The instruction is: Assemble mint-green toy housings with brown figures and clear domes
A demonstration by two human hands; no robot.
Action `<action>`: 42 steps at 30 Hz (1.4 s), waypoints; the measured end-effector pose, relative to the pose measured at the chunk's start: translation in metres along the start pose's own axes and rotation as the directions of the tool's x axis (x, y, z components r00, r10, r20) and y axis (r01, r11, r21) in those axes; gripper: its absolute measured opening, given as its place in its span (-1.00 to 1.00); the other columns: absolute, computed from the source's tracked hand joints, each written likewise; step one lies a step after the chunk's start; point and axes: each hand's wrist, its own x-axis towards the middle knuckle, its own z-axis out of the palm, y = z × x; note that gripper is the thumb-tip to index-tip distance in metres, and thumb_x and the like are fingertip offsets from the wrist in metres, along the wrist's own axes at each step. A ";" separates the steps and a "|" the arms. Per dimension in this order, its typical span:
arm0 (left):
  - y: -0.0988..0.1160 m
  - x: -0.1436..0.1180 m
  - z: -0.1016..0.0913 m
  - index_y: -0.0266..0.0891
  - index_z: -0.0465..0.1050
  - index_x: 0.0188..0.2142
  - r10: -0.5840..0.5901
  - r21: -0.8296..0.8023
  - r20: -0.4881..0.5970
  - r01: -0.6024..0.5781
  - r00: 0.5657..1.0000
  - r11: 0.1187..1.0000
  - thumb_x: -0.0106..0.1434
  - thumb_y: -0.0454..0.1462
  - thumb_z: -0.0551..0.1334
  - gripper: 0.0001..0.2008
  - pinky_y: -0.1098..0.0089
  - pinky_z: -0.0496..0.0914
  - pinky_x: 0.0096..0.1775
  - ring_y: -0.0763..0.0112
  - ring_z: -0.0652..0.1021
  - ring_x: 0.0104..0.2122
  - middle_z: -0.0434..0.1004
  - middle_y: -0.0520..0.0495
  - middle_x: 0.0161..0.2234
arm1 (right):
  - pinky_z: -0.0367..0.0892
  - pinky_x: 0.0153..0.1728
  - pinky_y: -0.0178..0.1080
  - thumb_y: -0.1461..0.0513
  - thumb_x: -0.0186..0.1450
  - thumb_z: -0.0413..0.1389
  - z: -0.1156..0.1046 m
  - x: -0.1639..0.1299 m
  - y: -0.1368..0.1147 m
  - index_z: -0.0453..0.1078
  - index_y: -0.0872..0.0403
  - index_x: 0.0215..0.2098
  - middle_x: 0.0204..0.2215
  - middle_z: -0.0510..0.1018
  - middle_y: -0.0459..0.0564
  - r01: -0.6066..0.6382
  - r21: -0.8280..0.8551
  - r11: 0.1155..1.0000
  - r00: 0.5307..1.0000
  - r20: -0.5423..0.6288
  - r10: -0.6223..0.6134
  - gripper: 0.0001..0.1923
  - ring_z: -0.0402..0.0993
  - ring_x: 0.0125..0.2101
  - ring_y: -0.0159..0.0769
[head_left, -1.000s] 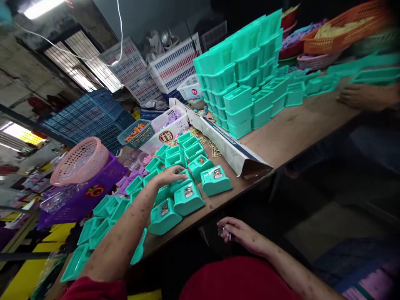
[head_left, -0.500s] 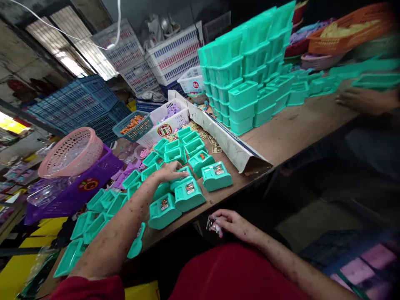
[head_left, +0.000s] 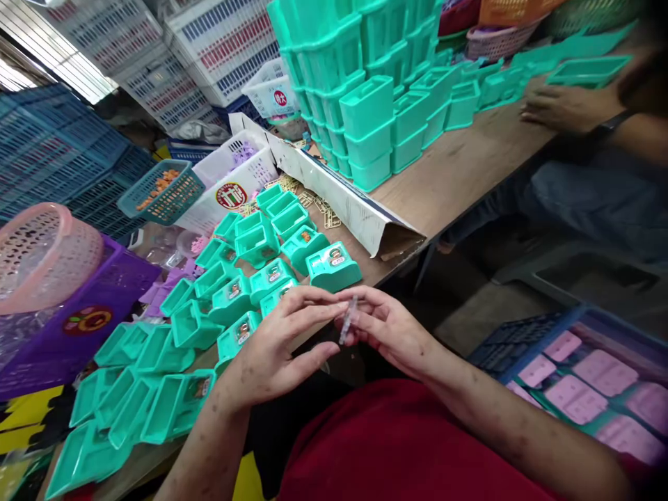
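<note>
My left hand (head_left: 279, 341) and my right hand (head_left: 389, 327) meet above my lap at the table's near edge. Between their fingertips they pinch a small clear plastic piece (head_left: 348, 321). Just beyond my hands, several teal plastic boxes (head_left: 334, 266) with small round inserts lie on the wooden table (head_left: 459, 181). Open teal box shells (head_left: 172, 407) are spread to the left of them.
A tall stack of teal boxes (head_left: 365, 83) stands at the back. A folded cardboard strip (head_left: 344, 202) divides the table. A pink basket (head_left: 44, 254) sits on a purple crate (head_left: 83, 313) at left. A co-worker's hand (head_left: 561, 108) rests at the far right. A blue crate (head_left: 579, 369) holds pink pieces.
My left hand left the teal boxes on the table and came back to meet my right hand at the clear piece. The view tilted down and to the right.
</note>
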 end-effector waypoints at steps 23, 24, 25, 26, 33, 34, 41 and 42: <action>-0.143 0.130 -0.069 -0.26 0.60 0.17 -0.446 -0.148 -0.125 0.428 0.886 0.892 0.29 -0.03 0.49 -0.46 0.38 0.44 -0.39 0.43 0.52 -0.43 0.54 0.01 -0.36 | 0.46 -0.09 -0.12 -0.23 0.54 0.07 -0.094 -0.003 0.097 0.56 0.02 0.16 -0.12 0.69 0.08 -0.303 -0.459 0.835 0.846 0.273 0.457 -0.41 0.62 -0.15 -0.17; -0.153 0.134 -0.068 -0.26 0.61 0.18 -0.469 -0.136 -0.098 0.455 0.878 0.880 0.29 -0.01 0.48 -0.43 0.37 0.43 -0.39 0.42 0.51 -0.44 0.55 0.00 -0.37 | 0.47 -0.06 -0.11 -0.22 0.55 0.07 -0.096 -0.002 0.094 0.56 0.01 0.16 -0.12 0.69 0.08 -0.309 -0.450 0.838 0.848 0.269 0.457 -0.42 0.62 -0.13 -0.16; -0.160 0.137 -0.066 -0.26 0.61 0.19 -0.492 -0.122 -0.077 0.482 0.867 0.868 0.28 0.01 0.48 -0.41 0.36 0.42 -0.38 0.41 0.51 -0.44 0.55 0.00 -0.37 | 0.47 -0.04 -0.10 -0.22 0.55 0.07 -0.097 -0.001 0.091 0.56 0.00 0.16 -0.11 0.69 0.08 -0.321 -0.438 0.840 0.852 0.255 0.458 -0.43 0.63 -0.11 -0.14; -0.166 0.138 -0.063 -0.26 0.60 0.21 -0.513 -0.103 -0.066 0.506 0.856 0.857 0.29 0.02 0.47 -0.39 0.36 0.41 -0.38 0.41 0.51 -0.43 0.55 0.00 -0.37 | 0.47 -0.01 -0.09 -0.22 0.54 0.07 -0.098 0.000 0.087 0.57 -0.01 0.17 -0.09 0.69 0.08 -0.334 -0.424 0.842 0.855 0.239 0.460 -0.43 0.63 -0.09 -0.13; -0.175 0.133 -0.047 -0.09 0.73 0.10 -0.467 0.337 -0.180 0.501 0.866 0.797 0.36 0.07 0.37 -0.54 0.20 0.53 -0.11 0.25 0.61 -0.22 0.59 -0.16 -0.09 | 0.47 0.09 -0.02 -0.22 0.54 0.07 -0.111 -0.001 0.077 0.57 -0.07 0.20 -0.04 0.68 0.07 -0.404 -0.368 0.838 0.839 0.215 0.499 -0.45 0.62 -0.01 -0.08; -0.175 0.132 -0.046 -0.11 0.74 0.08 -0.454 0.342 -0.208 0.499 0.866 0.796 0.35 0.07 0.38 -0.55 0.19 0.53 -0.09 0.22 0.62 -0.18 0.61 -0.18 -0.07 | 0.46 0.10 -0.02 -0.21 0.55 0.07 -0.113 -0.003 0.078 0.57 -0.08 0.20 -0.03 0.68 0.07 -0.403 -0.361 0.841 0.843 0.212 0.494 -0.46 0.62 -0.01 -0.08; -0.178 0.127 -0.046 -0.26 0.71 0.02 -0.717 -0.365 -0.301 0.619 0.629 0.695 0.08 0.07 0.61 -0.38 0.30 0.54 -0.21 0.32 0.64 -0.31 0.72 -0.15 -0.22 | 0.45 0.12 -0.01 -0.21 0.56 0.05 -0.119 -0.009 0.075 0.57 -0.07 0.20 -0.03 0.69 0.09 -0.404 -0.320 0.857 0.857 0.195 0.477 -0.46 0.61 -0.01 -0.07; -0.178 0.128 -0.044 -0.27 0.71 0.00 -0.729 -0.424 -0.304 0.598 0.614 0.680 0.04 0.07 0.63 -0.36 0.30 0.55 -0.19 0.33 0.64 -0.30 0.73 -0.15 -0.22 | 0.45 0.12 0.00 -0.22 0.56 0.05 -0.119 -0.009 0.074 0.56 -0.07 0.20 -0.03 0.68 0.09 -0.403 -0.324 0.856 0.858 0.193 0.477 -0.45 0.61 -0.01 -0.07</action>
